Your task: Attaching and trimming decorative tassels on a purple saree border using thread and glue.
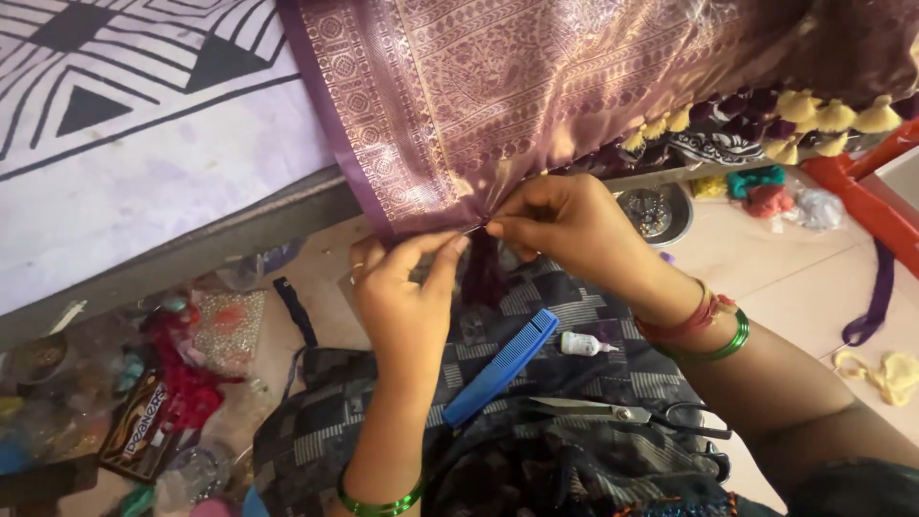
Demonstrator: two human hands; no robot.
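Observation:
A purple and gold patterned fabric point(479, 86) hangs over the edge of a bed, with yellow and purple tassels point(795, 115) along its hem at the right. My left hand point(407, 297) pinches the gathered lower edge of the fabric from below. My right hand point(565, 225) pinches the same gathered spot from the right, with what looks like a thin needle between the fingertips. Dark loose threads point(481, 273) hang down under the pinch. Green bangles sit on both wrists.
On my lap lie a blue comb point(498, 369), scissors point(622, 414) and a small white bottle point(584, 345). A steel bowl point(656, 213) and coloured thread bundles point(761, 190) sit on the floor at the right. Packets and beads point(182, 373) clutter the left. A red stool point(871, 191) stands at the far right.

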